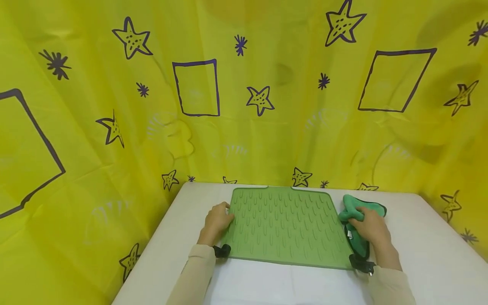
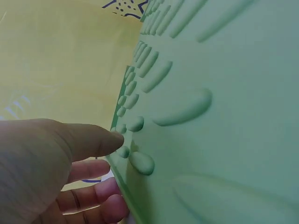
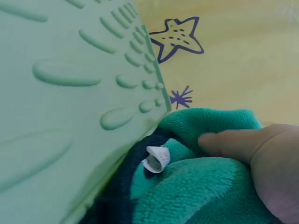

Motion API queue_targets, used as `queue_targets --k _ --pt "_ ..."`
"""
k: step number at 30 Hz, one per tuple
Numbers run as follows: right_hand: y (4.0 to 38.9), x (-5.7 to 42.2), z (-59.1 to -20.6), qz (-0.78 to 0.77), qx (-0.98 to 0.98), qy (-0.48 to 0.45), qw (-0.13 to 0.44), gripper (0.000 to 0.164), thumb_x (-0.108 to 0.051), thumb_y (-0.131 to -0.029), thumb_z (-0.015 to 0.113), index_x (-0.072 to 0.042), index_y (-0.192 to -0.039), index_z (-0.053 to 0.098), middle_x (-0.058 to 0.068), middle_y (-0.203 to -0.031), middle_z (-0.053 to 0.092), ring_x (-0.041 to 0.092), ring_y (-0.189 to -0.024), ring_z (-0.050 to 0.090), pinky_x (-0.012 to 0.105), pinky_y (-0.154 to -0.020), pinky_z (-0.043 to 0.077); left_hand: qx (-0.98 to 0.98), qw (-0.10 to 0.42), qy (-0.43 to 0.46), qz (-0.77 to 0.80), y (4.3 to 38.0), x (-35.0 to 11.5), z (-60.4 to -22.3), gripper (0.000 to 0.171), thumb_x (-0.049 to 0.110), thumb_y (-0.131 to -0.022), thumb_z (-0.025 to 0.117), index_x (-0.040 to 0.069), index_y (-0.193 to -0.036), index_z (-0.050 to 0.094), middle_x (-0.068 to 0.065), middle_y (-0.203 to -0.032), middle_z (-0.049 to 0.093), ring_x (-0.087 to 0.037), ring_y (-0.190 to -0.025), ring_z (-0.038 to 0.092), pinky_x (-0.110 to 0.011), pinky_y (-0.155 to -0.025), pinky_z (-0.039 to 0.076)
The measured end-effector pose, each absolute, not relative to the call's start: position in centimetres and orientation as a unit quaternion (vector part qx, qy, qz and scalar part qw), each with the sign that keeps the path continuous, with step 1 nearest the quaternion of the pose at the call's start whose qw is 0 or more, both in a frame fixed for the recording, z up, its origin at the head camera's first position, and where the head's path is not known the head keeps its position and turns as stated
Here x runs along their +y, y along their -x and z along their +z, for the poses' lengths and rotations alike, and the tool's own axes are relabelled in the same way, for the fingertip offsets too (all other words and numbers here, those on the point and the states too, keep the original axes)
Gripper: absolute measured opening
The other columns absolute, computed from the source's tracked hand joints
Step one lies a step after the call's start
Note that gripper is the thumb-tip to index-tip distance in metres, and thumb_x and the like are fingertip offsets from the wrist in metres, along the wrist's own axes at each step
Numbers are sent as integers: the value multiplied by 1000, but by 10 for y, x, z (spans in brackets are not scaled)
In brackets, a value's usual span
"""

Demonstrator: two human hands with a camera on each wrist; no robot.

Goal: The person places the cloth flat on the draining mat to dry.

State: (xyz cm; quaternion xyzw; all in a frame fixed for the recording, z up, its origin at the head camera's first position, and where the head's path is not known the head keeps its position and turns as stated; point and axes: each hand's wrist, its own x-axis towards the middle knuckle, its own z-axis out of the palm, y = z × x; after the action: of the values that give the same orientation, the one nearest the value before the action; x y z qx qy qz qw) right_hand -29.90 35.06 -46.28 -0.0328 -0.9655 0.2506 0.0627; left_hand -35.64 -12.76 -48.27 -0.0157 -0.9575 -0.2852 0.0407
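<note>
A light green ridged drying mat (image 1: 284,228) spans the middle of the head view, with a shallow notch in its far edge. At its left edge, my left hand (image 1: 216,220) pinches it, the thumb (image 2: 96,138) over the ridged face and the other fingers at the rim. My right hand (image 1: 370,226) grips a bunched green cloth (image 1: 358,243) beside the mat's right edge. Dark trim and a small white tag (image 3: 157,159) show on this plush cloth in the right wrist view. Some right fingers are hidden by the folds.
Under the mat is a white table (image 1: 263,284). A yellow curtain (image 1: 282,140) printed with stars and frames hangs close behind the table and along both sides. Dark straps with small cameras (image 1: 362,263) sit on both wrists.
</note>
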Motion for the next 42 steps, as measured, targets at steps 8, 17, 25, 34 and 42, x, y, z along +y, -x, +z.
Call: queue_targets --k 8,17,25,34,42 --pt "297 349 -460 256 -961 63 83 49 -17 -99 55 7 -142 48 42 -140 47 62 -110 56 63 -74 51 -956 33 -2 -293 355 -129 -482 36 17 -92 74 3 -125 67 -19 -117 73 -23 -76 62 -37 -67 53" --pt "296 344 -449 290 -937 92 173 39 -18 -101 56 5 -133 57 40 -127 57 62 -104 58 66 -72 48 -955 40 3 -294 356 -130 -479 30 10 -93 69 2 -121 71 -20 -120 73 -27 -85 67 -42 -75 56" --pt "289 330 -425 321 -914 80 236 38 -21 -103 56 7 -129 59 40 -123 58 62 -108 54 71 -81 44 -953 47 6 -299 354 -130 -479 29 10 -93 69 2 -120 71 -19 -121 73 -33 -97 71 -47 -82 58" --pt "279 303 -398 375 -870 68 314 35 -19 -101 60 7 -124 65 34 -121 64 52 -105 58 57 -80 44 -954 40 -3 -296 356 -130 -479 28 10 -93 67 3 -120 72 -18 -118 74 -24 -81 63 -41 -75 55" --pt "277 279 -383 413 -838 43 353 31 -16 -98 66 5 -121 68 28 -121 66 44 -109 60 45 -82 42 -956 41 -6 -292 356 -129 -480 29 10 -93 67 3 -121 72 -17 -118 74 -23 -79 61 -38 -71 53"
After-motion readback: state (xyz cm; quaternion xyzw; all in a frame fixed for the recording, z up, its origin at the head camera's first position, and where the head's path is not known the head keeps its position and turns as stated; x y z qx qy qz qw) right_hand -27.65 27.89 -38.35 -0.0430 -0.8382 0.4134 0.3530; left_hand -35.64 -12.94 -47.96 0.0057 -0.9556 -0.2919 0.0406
